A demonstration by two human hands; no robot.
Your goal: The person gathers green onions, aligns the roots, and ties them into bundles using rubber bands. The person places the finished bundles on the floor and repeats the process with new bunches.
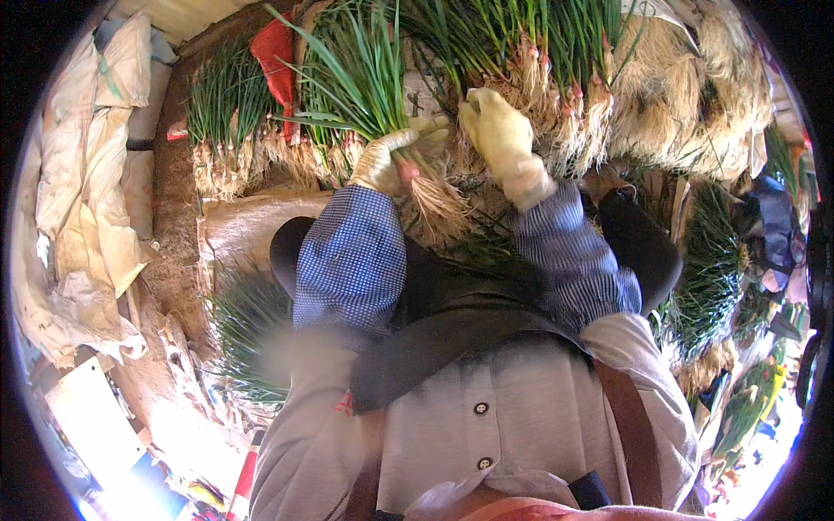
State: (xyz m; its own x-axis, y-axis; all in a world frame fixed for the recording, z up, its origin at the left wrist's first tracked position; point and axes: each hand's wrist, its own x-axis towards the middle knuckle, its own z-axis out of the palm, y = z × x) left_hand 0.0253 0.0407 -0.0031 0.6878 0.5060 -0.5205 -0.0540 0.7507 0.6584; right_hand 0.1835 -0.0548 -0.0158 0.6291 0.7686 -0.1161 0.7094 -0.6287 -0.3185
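A bunch of green onions (pixel 378 84) is gripped in my left hand (pixel 381 159), which wears a pale work glove. Its green leaves point up and left, while the reddish bulb ends and pale roots hang down below my fingers. My right hand (pixel 498 133), gloved too, is slightly blurred with its fingers curled, at the lower edge of a row of green onions (pixel 534 58) with long roots. Whether its fingers hold a stem is hidden. Checked blue sleeve covers (pixel 352 254) are over both forearms.
More green onions (pixel 228 104) lie at the left beside a red cloth or bag (pixel 273 58). A thick mass of dry roots (pixel 684 98) is at the upper right. Leafy bundles (pixel 707 273) lie beyond my right knee, others (pixel 251 332) by my left side. Pale sacks (pixel 98 163) line the left.
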